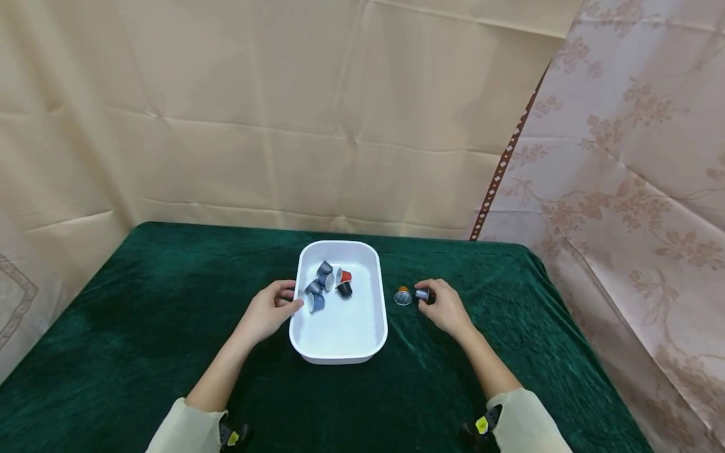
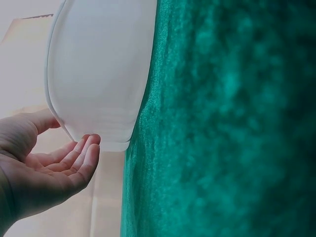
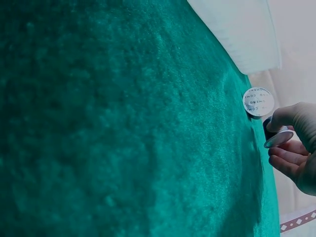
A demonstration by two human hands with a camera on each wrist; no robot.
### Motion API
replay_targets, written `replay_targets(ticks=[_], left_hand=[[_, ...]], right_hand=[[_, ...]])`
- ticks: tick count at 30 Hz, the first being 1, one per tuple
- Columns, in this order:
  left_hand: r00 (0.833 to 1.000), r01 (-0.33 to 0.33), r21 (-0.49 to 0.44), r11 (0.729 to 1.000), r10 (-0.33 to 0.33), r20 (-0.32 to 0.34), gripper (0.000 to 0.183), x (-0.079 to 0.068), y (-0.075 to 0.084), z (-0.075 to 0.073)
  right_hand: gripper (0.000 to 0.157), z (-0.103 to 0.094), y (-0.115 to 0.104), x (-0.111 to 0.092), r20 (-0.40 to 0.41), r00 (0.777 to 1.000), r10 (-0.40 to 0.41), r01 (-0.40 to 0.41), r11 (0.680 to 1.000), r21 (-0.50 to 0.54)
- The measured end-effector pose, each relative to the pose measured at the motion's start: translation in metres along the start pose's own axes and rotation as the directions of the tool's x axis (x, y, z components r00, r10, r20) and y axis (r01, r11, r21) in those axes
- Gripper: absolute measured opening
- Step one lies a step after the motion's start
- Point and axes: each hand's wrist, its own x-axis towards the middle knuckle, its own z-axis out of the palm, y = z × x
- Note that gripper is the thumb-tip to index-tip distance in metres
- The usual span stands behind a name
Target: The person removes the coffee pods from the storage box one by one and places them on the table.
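Head: the left hand [image 1: 269, 311] pinches the rim of the white tray [image 1: 354, 330], six capsules [image 1: 316, 302] inside. Right of it, the right hand [image 1: 449, 309] pinches a dark capsule [image 1: 429, 295] near an orange-brown capsule [image 1: 403, 296] on the table [image 1: 170, 302]. A light squeeze — no crushing — should suit.

Left wrist: the thumb tip hides behind the rim.

Right wrist: fingers [image 3: 286, 155] cover part of the dark capsule; whether it touches the table is unclear.

The tray [image 1: 359, 333] is white, tablecloth [image 1: 141, 327] green, drape [image 1: 640, 157] floral.
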Motion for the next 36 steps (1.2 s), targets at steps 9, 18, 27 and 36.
replay_targets(ticks=[9, 18, 27, 36], left_hand=[[1.0, 0.005, 0.002, 1.0, -0.005, 0.005, 0.049, -0.0012, 0.0006, -0.0013], [1.0, 0.003, -0.002, 1.0, -0.003, 0.007, 0.05, -0.0017, 0.0012, -0.0021], [1.0, -0.001, -0.009, 1.0, 0.001, 0.006, 0.049, -0.0021, 0.0011, -0.0016], [1.0, -0.001, -0.02, 1.0, 0.002, 0.008, 0.049, -0.0022, 0.0006, -0.0013]], right_hand=[[0.036, 0.0028, 0.0014, 0.0001, 0.025, 0.999, 0.035, -0.036, 0.999, 0.005], [0.035, 0.0035, -0.0018, 0.0004, 0.02, 0.999, 0.042, -0.042, 0.999, 0.001], [0.036, 0.0036, -0.0026, -0.0002, 0.031, 0.999, 0.037, -0.037, 0.999, -0.007], [0.036, 0.005, -0.0006, -0.0007, 0.045, 0.998, 0.038, -0.038, 0.999, -0.003]])
